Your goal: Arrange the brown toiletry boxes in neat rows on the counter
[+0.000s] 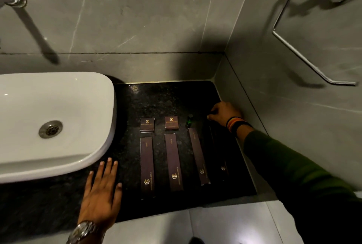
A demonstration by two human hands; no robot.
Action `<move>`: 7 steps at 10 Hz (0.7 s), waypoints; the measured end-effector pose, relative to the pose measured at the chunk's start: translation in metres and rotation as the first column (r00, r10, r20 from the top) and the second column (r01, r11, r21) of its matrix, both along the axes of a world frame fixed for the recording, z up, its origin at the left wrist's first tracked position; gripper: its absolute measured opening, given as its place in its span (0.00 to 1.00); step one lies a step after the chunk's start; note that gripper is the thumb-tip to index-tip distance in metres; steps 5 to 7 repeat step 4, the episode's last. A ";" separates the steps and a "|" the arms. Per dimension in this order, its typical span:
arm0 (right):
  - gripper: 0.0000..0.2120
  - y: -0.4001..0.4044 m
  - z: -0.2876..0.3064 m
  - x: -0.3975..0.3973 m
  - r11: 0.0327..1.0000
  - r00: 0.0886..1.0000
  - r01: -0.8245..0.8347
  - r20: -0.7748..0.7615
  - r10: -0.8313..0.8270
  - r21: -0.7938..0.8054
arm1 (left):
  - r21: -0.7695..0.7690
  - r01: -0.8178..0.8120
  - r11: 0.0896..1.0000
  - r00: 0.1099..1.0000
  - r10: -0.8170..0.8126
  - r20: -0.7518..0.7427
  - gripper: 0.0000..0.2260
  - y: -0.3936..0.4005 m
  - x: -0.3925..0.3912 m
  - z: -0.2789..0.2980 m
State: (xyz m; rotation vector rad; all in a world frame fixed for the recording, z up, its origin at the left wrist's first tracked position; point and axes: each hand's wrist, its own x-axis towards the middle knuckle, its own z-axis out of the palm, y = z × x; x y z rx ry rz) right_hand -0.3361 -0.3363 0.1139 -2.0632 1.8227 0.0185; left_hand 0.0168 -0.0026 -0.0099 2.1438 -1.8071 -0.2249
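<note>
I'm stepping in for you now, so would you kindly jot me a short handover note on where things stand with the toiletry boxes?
Left hand: open, flat on the counter beside the sink, holding nothing.
Right hand: curled at the far end of the fourth long box, which lies in shadow by the wall; grip unclear.
Done: three long boxes lie side by side, two small boxes above the first two.
A small green bottle stands above the third.
Left: straighten the fourth long box, and the slightly angled third.

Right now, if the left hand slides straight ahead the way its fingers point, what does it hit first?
The left hand lies flat on the counter, fingers pointing at the white sink. It would probably meet the basin's rounded front edge almost at once; the gap looks small, though depth is unclear.
</note>
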 end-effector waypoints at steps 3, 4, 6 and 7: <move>0.26 0.011 0.003 0.001 0.997 0.995 0.074 0.071 -0.073 -0.010 | -0.035 0.026 0.999 1.000 -0.026 -0.002 0.31 0.001 0.002 0.001; 0.21 0.034 0.004 -0.013 0.967 0.948 0.236 0.244 -0.206 -0.101 | -0.030 0.025 0.999 0.999 -0.026 -0.035 0.31 0.000 -0.002 0.002; 0.21 0.034 0.004 -0.013 0.967 0.948 0.236 0.244 -0.206 -0.101 | -0.030 0.025 0.999 0.999 -0.026 -0.035 0.31 0.000 -0.002 0.002; 0.21 0.034 0.004 -0.013 0.967 0.948 0.236 0.244 -0.206 -0.101 | -0.030 0.025 0.999 0.999 -0.026 -0.035 0.31 0.000 -0.002 0.002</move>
